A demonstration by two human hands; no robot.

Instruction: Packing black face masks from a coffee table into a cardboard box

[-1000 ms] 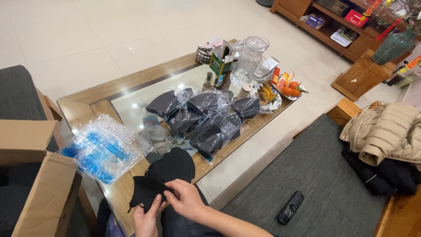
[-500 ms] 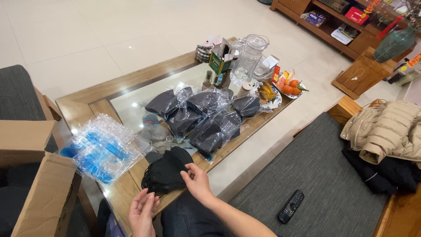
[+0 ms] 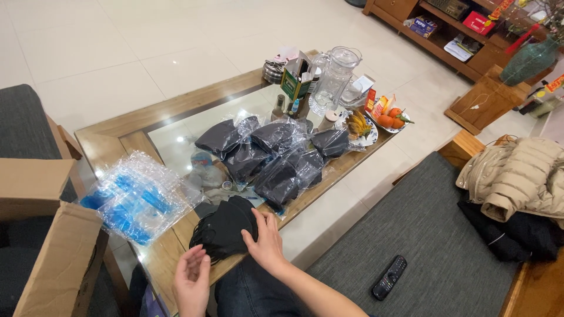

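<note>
A loose stack of black face masks [image 3: 226,228] lies at the near edge of a wood and glass coffee table [image 3: 117,138]. My right hand [image 3: 267,240] rests flat against the stack's right side, fingers spread. My left hand [image 3: 192,280] hovers open just below the stack, holding nothing. Beyond the stack lie several clear plastic bags packed with black masks [image 3: 276,155]. A heap of empty clear and blue plastic bags [image 3: 138,196] sits at the table's left.
An open cardboard box [image 3: 44,235] stands at the left. A glass jug [image 3: 336,79], a green box, small bottles and a fruit plate [image 3: 376,120] crowd the table's far end. A grey cushion holds a remote control [image 3: 389,277], with jackets [image 3: 520,182] on the right.
One second ago both hands held a single black mask near my lap. It now lies on the stack, my right hand pressing the stack's side and my left hand empty.
</note>
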